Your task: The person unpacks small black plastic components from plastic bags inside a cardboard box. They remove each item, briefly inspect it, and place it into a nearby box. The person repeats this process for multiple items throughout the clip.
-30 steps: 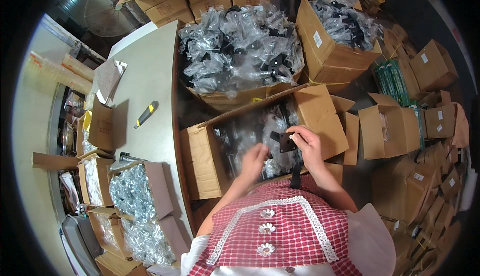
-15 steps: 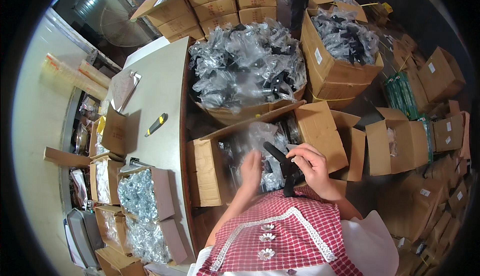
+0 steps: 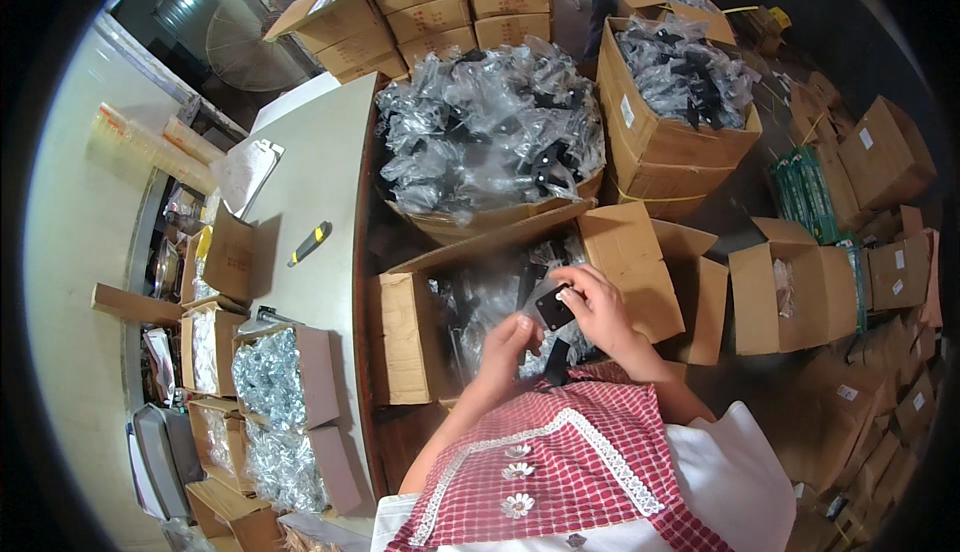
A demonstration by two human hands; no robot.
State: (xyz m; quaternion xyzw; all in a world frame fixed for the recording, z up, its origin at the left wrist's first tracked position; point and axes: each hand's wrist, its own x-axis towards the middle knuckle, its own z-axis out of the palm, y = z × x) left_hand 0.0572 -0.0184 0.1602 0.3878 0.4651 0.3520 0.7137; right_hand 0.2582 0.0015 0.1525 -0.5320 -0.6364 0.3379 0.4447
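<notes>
One black bracket point(image 3: 554, 311) grasped by the right fingers point(image 3: 582, 280), above an open carton point(image 3: 407, 340) of plastic-wrapped parts point(image 3: 478, 304).
Left fingers point(image 3: 525, 326) curl close at eight o'clock; whether gripping, I cannot tell. Beyond, a large carton point(image 3: 500, 222) of bagged black parts point(image 3: 490, 122) at eleven, another carton point(image 3: 668, 160) at one.

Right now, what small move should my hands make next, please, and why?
Probably bring the left hand in to steady the black piece: the right hand seems to grip it only near one edge, and the left fingers are already close beside it.
</notes>
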